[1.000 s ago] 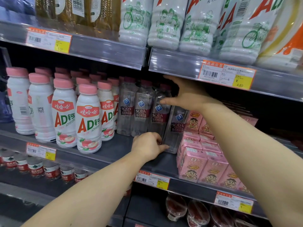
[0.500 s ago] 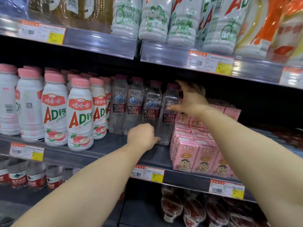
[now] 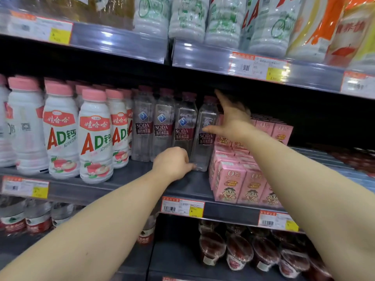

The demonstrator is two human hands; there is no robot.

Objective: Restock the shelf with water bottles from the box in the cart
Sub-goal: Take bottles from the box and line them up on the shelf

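While the middle shelf [image 3: 129, 179] is carrying the goods, white bottles [image 3: 95, 136] with pink caps are standing along its left part, their red labels showing Chinese characters over a large "AD". Just right of them, four clear water bottles [image 3: 163, 126] with dark caps are lining up in a row, each band reading "SODA DRINK" above Chinese script, with a blue diamond mark higher up. The rightmost water bottle [image 3: 205, 136] is standing upright near the shelf's front, close against the pink cartons [image 3: 251, 179] beside it.

The left hand [image 3: 172, 163] is curling low at that bottle's base, knuckles bent, fingertips touching its bottom corner; I cannot tell whether it is truly gripping. The right hand [image 3: 233, 120] is spreading open beside the bottle's upper half, thumb pointing across the label, fingers straight and raised toward the dark gap under the upper shelf.

A strip of bare shelf is lying in front of the clear bottles, leaving room at the edge. Orange-and-yellow price tags [image 3: 182, 206] with barcodes are sitting along the shelf edges, their print too blurred to read. The pink cartons are showing a cartoon face, stacked two high. Overhead, white bottles [image 3: 221, 19] with green bicycle drawings are filling the upper shelf, and red-lidded cups [image 3: 239, 254] are resting on the lowest one.
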